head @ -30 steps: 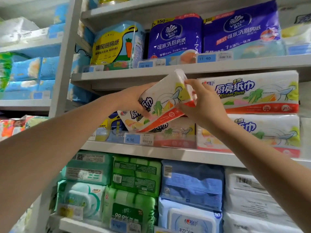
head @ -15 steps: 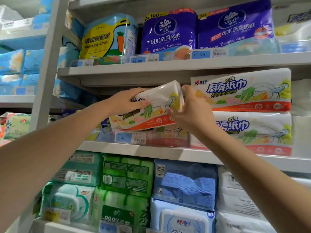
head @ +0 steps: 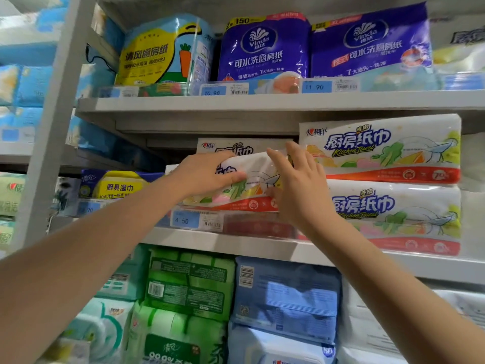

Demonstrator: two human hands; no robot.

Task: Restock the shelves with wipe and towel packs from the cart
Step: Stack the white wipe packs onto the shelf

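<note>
Head view, writing: the kitchen towel pack (head: 252, 179) is white with a red band along its lower edge; its dark blue Chinese characters are partly covered by the hands; the two stacked packs (head: 380, 151) just to its right carry the same print and read "Kitchen Towel"; the purple packs (head: 262, 48) on the shelf above read "Vinda"; the price tag (head: 185, 220) below the hands reads 4.50; the upper tags (head: 316, 87) read 10.90 and 11.90
Head view, place: the kitchen towel pack is on the middle shelf (head: 236, 241), lying on another pack of its kind behind the price tag; a rear pack (head: 236, 147) shows higher behind it
Head view, axis: its long axis runs left to right along the shelf edge; the printed face is toward the camera
Left hand (head: 210, 174): grip closed over the pack's top left part, thumb on the printed face
Right hand (head: 296, 187): grip wide; fingers spread and fairly straight at the pack's right end, thumb by the red band
Head view, below: green wipe packs (head: 189, 285) and a blue pack (head: 286, 298) sit under the middle shelf
</note>
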